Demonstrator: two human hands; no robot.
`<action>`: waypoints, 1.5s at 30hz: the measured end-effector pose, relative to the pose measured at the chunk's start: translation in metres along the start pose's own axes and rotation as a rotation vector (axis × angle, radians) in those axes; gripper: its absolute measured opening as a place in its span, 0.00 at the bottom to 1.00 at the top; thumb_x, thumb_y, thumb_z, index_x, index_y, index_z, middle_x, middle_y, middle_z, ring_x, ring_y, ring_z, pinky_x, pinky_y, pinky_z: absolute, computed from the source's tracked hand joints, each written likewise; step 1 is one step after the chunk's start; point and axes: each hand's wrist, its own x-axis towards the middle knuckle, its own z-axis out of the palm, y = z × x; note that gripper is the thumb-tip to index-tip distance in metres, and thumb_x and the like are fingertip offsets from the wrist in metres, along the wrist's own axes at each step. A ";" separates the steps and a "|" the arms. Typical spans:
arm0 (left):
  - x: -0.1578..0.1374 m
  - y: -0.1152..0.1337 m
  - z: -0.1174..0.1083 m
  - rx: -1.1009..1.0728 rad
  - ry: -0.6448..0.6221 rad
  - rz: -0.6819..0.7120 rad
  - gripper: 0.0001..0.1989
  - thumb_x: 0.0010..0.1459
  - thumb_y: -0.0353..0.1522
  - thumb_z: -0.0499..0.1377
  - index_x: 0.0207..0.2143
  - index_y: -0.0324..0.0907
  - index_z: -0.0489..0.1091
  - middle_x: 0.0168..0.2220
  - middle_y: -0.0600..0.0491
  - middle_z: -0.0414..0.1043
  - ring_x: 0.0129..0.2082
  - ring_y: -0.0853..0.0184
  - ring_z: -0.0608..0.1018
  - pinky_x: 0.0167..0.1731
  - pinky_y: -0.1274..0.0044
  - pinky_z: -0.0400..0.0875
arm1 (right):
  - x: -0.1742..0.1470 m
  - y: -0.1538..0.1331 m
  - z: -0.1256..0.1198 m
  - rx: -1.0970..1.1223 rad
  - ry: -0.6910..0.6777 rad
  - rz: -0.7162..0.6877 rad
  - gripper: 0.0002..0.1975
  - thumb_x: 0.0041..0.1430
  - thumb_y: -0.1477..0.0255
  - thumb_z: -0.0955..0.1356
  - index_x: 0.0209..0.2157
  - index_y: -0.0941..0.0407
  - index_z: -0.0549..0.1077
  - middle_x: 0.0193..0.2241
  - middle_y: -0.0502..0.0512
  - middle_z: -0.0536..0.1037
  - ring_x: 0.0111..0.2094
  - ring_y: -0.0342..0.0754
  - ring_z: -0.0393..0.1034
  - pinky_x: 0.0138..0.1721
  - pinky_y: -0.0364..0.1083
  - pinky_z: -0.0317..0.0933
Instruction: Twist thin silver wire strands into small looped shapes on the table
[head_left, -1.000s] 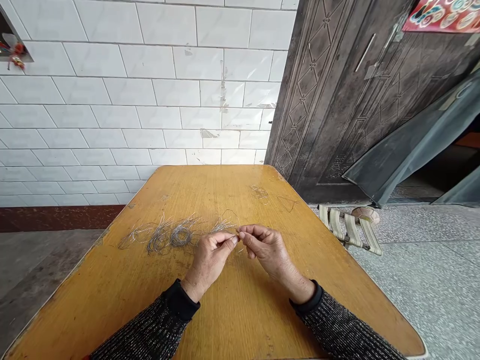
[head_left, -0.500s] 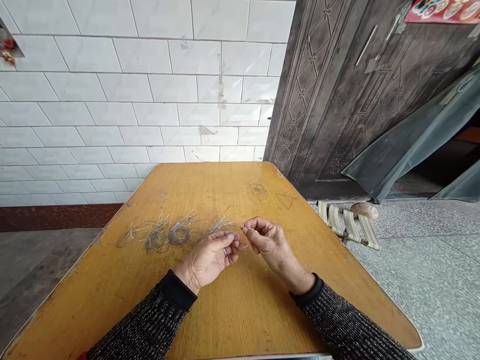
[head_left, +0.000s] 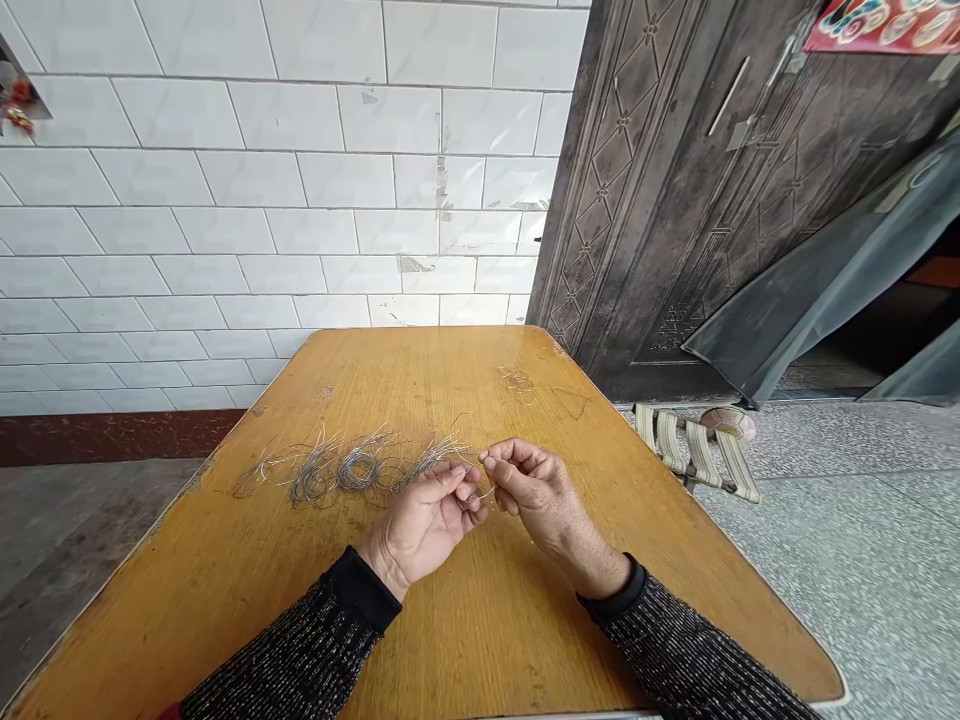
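Observation:
Between my two hands runs a thin wire (head_left: 474, 415), bent into a loop that rises above the fingers. My right hand (head_left: 536, 490) pinches it between thumb and forefinger. My left hand (head_left: 427, 520), palm turned up, has its thumb and fingers closed around the wire's other part; the exact grip is small and partly hidden. Just beyond the left hand lie bundles of silvery wire: a coiled bundle (head_left: 360, 468), a looser tangle (head_left: 309, 475) to its left, and a sheaf of wire ends (head_left: 439, 452) partly behind the left fingers.
The wooden table (head_left: 420, 380) stands against a white tiled wall (head_left: 315, 180). Some thin wire rings (head_left: 516, 380) and a bent wire piece (head_left: 574, 400) lie at its far right. A striped folding stool (head_left: 697, 450) is beside the table, near a dark carved door (head_left: 637, 200).
My left hand has shifted slightly right and rolled a little, closer to the right hand. The right hand stays nearly in place, still pinching the wire.

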 end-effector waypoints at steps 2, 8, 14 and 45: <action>-0.001 0.001 0.002 -0.014 -0.058 -0.010 0.07 0.46 0.31 0.64 0.29 0.37 0.71 0.25 0.57 0.63 0.27 0.74 0.68 0.33 0.78 0.63 | 0.001 0.000 -0.001 0.015 0.023 -0.011 0.11 0.45 0.65 0.71 0.23 0.58 0.69 0.15 0.43 0.64 0.12 0.33 0.52 0.13 0.37 0.45; -0.001 -0.002 0.002 0.057 -0.104 0.073 0.12 0.42 0.23 0.65 0.33 0.39 0.72 0.29 0.56 0.63 0.34 0.73 0.69 0.38 0.80 0.63 | 0.002 0.002 -0.003 0.030 0.040 -0.039 0.10 0.47 0.66 0.70 0.23 0.59 0.69 0.13 0.44 0.65 0.12 0.34 0.53 0.14 0.37 0.46; -0.001 -0.008 0.004 0.164 -0.011 0.142 0.12 0.43 0.26 0.65 0.34 0.41 0.73 0.30 0.55 0.66 0.33 0.72 0.69 0.32 0.81 0.60 | 0.003 0.004 -0.002 0.017 0.072 -0.030 0.11 0.47 0.64 0.70 0.23 0.58 0.69 0.14 0.45 0.66 0.12 0.35 0.55 0.14 0.37 0.49; 0.001 0.000 0.004 0.396 0.157 0.166 0.11 0.45 0.35 0.64 0.30 0.38 0.73 0.25 0.55 0.66 0.25 0.73 0.66 0.26 0.80 0.58 | 0.006 0.005 -0.003 -0.010 0.012 -0.010 0.12 0.43 0.63 0.71 0.21 0.58 0.69 0.15 0.45 0.68 0.12 0.35 0.56 0.14 0.37 0.49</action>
